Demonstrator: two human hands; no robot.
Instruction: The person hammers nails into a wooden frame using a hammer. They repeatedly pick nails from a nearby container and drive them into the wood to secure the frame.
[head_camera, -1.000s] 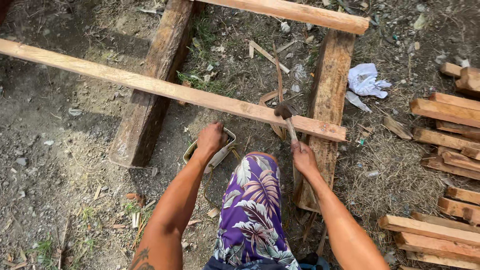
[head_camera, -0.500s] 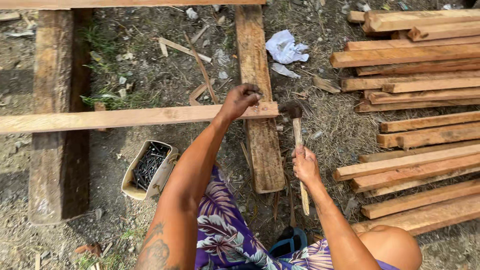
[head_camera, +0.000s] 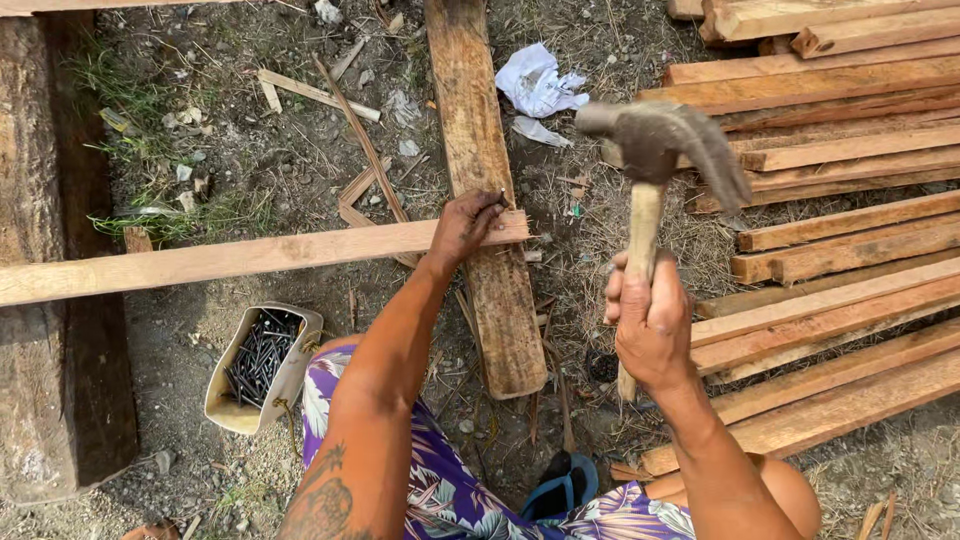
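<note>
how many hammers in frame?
1. The hammer is raised in the right hand, over the ground right of the plank. The left hand rests on the batten lying across that plank. The lumber stack could hide another.
</note>
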